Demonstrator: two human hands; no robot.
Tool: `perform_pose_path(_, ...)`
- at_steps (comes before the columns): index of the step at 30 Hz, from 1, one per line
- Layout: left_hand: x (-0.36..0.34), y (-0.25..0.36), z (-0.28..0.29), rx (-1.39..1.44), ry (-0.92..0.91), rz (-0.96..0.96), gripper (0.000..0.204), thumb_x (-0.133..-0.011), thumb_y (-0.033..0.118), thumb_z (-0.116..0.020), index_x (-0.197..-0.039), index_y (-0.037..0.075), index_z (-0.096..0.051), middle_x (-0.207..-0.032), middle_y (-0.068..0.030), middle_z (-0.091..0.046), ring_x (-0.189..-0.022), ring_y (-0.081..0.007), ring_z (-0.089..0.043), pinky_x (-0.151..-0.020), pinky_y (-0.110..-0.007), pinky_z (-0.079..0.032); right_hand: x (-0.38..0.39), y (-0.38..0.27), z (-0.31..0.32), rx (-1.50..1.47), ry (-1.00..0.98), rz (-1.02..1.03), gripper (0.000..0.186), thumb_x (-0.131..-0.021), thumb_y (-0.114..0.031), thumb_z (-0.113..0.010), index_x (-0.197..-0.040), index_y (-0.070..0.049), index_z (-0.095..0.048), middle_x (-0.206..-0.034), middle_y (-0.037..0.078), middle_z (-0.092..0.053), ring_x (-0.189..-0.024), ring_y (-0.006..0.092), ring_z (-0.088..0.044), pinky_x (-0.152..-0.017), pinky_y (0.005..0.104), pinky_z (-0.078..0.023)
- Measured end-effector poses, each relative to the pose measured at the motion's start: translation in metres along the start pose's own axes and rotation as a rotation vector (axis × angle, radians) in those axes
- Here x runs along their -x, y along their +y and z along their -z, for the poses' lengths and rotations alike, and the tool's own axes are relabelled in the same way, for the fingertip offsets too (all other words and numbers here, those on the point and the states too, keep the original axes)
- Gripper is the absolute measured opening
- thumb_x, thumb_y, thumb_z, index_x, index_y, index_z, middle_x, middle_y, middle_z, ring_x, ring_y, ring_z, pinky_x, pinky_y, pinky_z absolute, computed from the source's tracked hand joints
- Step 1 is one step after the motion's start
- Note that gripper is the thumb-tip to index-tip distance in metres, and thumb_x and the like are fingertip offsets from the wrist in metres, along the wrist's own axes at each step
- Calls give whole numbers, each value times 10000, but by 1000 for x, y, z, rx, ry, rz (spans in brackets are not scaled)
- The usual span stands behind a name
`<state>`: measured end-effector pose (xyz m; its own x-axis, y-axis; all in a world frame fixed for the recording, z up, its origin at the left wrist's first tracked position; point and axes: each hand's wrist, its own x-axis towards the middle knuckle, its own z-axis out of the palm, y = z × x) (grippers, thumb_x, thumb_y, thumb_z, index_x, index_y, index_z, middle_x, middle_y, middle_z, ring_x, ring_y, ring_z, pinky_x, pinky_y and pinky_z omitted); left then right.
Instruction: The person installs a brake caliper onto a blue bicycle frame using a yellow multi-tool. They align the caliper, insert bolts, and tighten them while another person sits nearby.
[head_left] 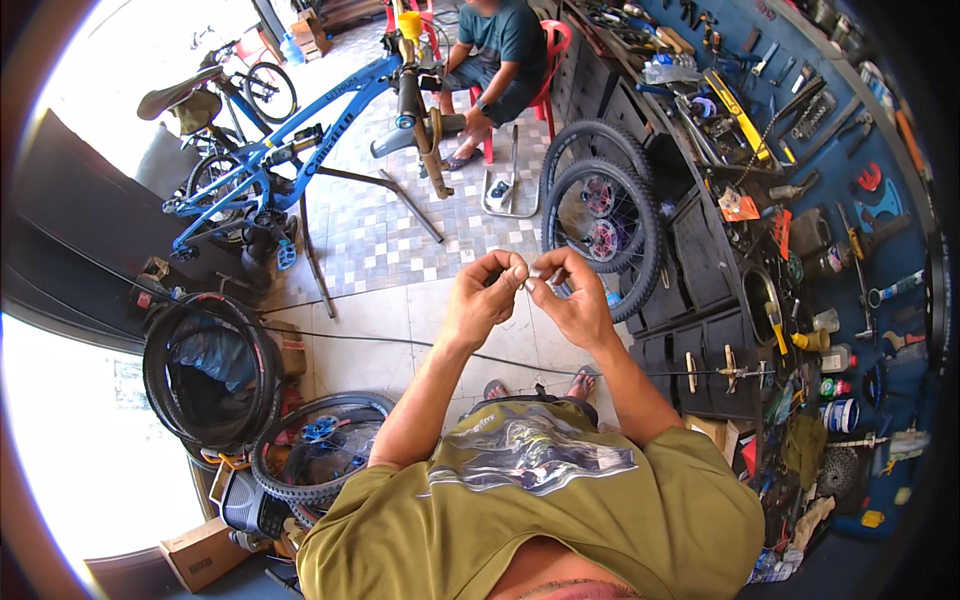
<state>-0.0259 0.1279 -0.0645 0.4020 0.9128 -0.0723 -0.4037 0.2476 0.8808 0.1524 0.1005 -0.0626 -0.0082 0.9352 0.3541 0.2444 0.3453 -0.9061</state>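
Observation:
In front of my body, my left hand [485, 300] and my right hand [567, 302] meet, both with fingers closed in a pinch on a small silvery piece [531, 277]; its shape is too small to make out. A long thin black cable or hose [400, 340] crosses the view below my hands, between the tyre pile and the bench side. Beyond my hands, two wheels with knobby tyres [633, 270] lean against black cabinets.
A blue bicycle frame [310, 170] is on a stand, with another person [490, 60] seated behind it. Tyres [170, 380] and a wheel [278, 447] lie at left. A cluttered tool bench [750, 120] and tool board [875, 300] line the right. A cardboard box [205, 550] sits at lower left.

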Motion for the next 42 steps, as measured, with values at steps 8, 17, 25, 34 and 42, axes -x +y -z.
perform_pose_path(8, -7, -12, -5, 57, 156, -33, 181, -990, 204, -721, -1025, 35, -665, -760, 30, -599, -489, -21, -437, -420, -202, -332, 3, -7, -15, 381, 153, 286, 335, -788, -70, -842, -1039, -44, -622, -990, 97, -671, -917, 282, -622, -808, 392, -497)
perform_pose_path(17, 3, -10, -15, 6, 188, -29, 124, -1010, 158, -676, -1049, 42, -661, -712, 38, -567, -498, -29, -397, -448, -209, -285, 6, 8, -19, 295, 205, 223, 295, -820, -83, -821, -1033, -63, -617, -915, 77, -691, -865, 273, -659, -790, 395, -496)
perform_pose_path(25, -2, -27, 14, 530, 129, 181, 298, -1040, 339, -597, -1177, 77, -635, -1115, -91, -673, -692, -105, -541, -601, -272, -471, 6, 19, -9, 259, 210, 169, 182, -900, -55, -743, -1008, -40, -598, -894, 68, -661, -792, 198, -637, -740, 341, -518)
perform_pose_path(34, 2, -9, 11, 733, 89, 96, 684, -991, 624, -528, -1339, 35, -563, -1440, -246, -522, -1271, -364, -570, -1074, -583, -474, 1, 4, 12, 288, 119, 84, 157, -924, -87, -695, -1069, -64, -752, -865, 54, -614, -688, 173, -588, -625, 313, -490)
perform_pose_path(42, 4, -11, 9, 726, 46, -8, 753, -990, 669, -487, -1386, 31, -534, -1507, -257, -477, -1441, -401, -424, -1126, -597, -387, 6, -22, -2, 502, -76, 172, 291, -790, -304, -845, -1009, -124, -779, -893, 38, -655, -766, 246, -677, -681, 379, -531)
